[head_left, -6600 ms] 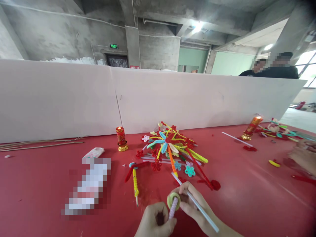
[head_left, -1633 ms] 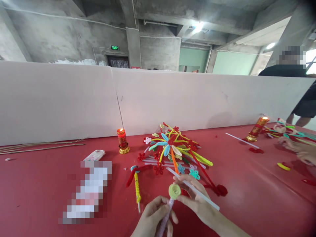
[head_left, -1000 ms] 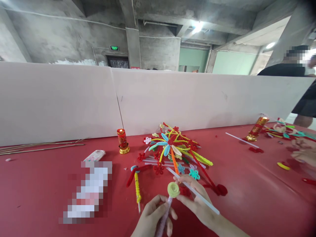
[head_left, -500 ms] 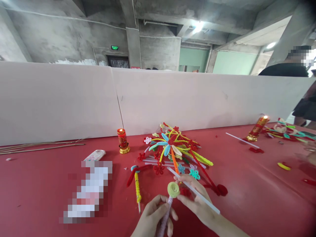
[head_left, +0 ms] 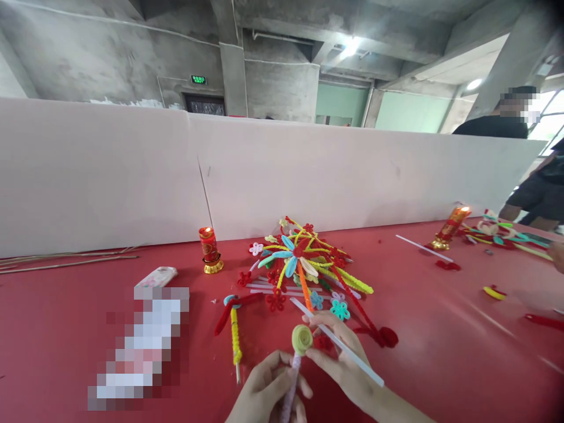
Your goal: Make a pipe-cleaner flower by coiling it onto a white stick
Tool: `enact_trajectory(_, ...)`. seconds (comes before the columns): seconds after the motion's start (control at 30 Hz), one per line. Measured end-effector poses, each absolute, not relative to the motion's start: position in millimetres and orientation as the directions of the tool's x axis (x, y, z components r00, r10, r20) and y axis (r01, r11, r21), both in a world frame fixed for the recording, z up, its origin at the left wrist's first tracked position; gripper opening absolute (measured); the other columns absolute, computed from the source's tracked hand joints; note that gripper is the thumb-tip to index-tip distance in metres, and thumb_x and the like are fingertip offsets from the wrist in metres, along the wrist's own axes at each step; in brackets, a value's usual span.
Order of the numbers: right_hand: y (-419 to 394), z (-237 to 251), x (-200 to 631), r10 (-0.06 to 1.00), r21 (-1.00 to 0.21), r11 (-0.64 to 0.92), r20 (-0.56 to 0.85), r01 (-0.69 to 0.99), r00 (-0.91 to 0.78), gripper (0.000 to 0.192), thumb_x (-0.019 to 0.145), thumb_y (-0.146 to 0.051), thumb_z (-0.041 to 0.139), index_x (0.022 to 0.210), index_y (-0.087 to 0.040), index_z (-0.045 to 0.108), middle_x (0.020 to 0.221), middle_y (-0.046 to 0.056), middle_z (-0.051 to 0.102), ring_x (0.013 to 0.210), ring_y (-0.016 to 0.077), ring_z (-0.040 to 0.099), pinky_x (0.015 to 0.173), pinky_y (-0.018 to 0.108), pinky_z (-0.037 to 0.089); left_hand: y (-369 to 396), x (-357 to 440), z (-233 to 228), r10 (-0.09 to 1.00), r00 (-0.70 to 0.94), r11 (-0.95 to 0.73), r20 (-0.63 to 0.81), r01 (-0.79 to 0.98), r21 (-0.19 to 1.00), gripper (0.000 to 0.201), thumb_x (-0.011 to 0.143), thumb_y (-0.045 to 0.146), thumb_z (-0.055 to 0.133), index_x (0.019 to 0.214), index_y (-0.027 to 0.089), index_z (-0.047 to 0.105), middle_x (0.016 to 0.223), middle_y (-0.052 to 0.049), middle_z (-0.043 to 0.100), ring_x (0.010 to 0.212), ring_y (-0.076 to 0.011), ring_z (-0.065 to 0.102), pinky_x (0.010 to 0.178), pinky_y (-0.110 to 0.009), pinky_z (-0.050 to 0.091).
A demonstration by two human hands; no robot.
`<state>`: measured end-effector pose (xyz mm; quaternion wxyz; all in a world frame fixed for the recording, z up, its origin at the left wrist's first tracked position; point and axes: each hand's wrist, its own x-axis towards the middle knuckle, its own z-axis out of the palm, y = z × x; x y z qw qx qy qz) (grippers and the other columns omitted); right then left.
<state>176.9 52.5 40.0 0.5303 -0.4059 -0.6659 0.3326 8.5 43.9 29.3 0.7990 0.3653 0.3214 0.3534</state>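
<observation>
Yellow-green spiral rosette (head_left: pixel 302 339) atop fuzzy lilac stem (head_left: pixel 289 389), upright.

Head-worn view, forward and downward

Yellow-green coiled rosette (head_left: pixel 302 339) on a lilac fuzzy stem (head_left: pixel 291 385), held upright, near centre. Thin white stick (head_left: pixel 337 342), slanting from far-left to near-right, just beside the rosette.

A red table (head_left: pixel 440 352) carries a pipe-cleaner flower pile (head_left: pixel 304 264) and two candles (head_left: pixel 209 251).
</observation>
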Motion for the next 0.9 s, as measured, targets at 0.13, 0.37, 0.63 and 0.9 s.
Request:
enact_trajectory(0.13, 51.6, 38.9, 176.5, 0.891, -0.866, 0.454, 0.445, 0.210, -0.089, 0.034, 0.072, -0.017, 0.065, 0.101, -0.030, 0.054, 0.104, -0.001, 0.059, 0.087, 0.0160, 0.058, 0.081, 0.029, 0.047, 42.6, 7.5, 28.2, 0.797, 0.547, 0.495, -0.256, -0.349, 0.796, 0.028, 0.069, 0.039, 0.067, 0.077, 0.015, 0.053, 0.071, -0.004, 0.066, 0.043, -0.0093, 0.058, 0.040, -0.017, 0.035)
enact_trajectory(0.37, 50.7, 39.3, 174.2, 0.905, -0.890, 0.426, 0.420, 0.161, -0.069, 0.035, 0.072, -0.014, 0.064, 0.101, -0.029, 0.054, 0.101, -0.001, 0.058, 0.079, 0.0142, 0.058, 0.074, 0.027, 0.049, 44.2, 7.2, 29.5, 0.807, 0.531, 0.499, -0.260, -0.376, 0.781, 0.026, 0.070, 0.037, 0.067, 0.077, 0.015, 0.053, 0.072, -0.004, 0.066, 0.049, -0.0114, 0.060, 0.047, -0.021, 0.043)
enact_trajectory(0.63, 52.0, 40.7, 174.2, 0.913, -0.906, 0.407, 0.402, 0.113, -0.064, 0.037, 0.072, -0.010, 0.063, 0.100, -0.033, 0.054, 0.104, -0.003, 0.058, 0.077, 0.0117, 0.057, 0.073, 0.024, 0.049, 43.1, 7.9, 27.8, 0.801, 0.540, 0.502, -0.260, -0.368, 0.783, 0.026, 0.072, 0.037, 0.065, 0.079, 0.015, 0.053, 0.069, -0.003, 0.065, 0.045, -0.0100, 0.058, 0.044, -0.020, 0.042)
enact_trajectory(0.9, 52.5, 40.3, 175.5, 0.909, -0.900, 0.417, 0.411, 0.128, -0.071, 0.036, 0.072, -0.010, 0.062, 0.100, -0.031, 0.053, 0.105, -0.002, 0.058, 0.079, 0.0126, 0.058, 0.075, 0.025, 0.049, 44.3, 7.9, 27.6, 0.787, 0.554, 0.515, -0.272, -0.348, 0.783, 0.028, 0.070, 0.038, 0.066, 0.077, 0.015, 0.052, 0.068, -0.003, 0.065, 0.043, -0.0095, 0.058, 0.042, -0.018, 0.040)
